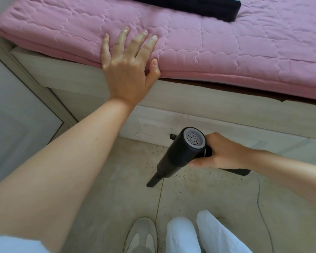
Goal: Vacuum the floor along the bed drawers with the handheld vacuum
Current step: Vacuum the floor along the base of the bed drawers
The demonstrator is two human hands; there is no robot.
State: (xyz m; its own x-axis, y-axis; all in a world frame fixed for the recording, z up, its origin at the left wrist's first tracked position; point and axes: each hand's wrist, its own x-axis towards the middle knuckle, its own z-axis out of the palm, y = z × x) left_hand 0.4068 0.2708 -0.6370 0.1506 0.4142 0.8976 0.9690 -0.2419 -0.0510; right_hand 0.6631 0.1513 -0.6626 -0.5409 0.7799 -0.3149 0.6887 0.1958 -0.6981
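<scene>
My right hand (224, 154) grips the handle of a black handheld vacuum (179, 156) with a grey round vent on its rear end. Its narrow nozzle (154, 180) points down and left, tip at or just above the speckled floor (190, 201), a short way out from the pale wooden bed drawers (217, 123). My left hand (128, 64) lies flat with fingers spread on the edge of the pink quilted mattress pad (226, 42), holding nothing.
A long black object (199, 6) lies on the bed at the top. A pale cabinet or door panel (16, 106) stands at the left. My grey slipper (140, 234) and white trouser legs (199, 234) are at the bottom. A thin cord (259, 203) trails on the floor at the right.
</scene>
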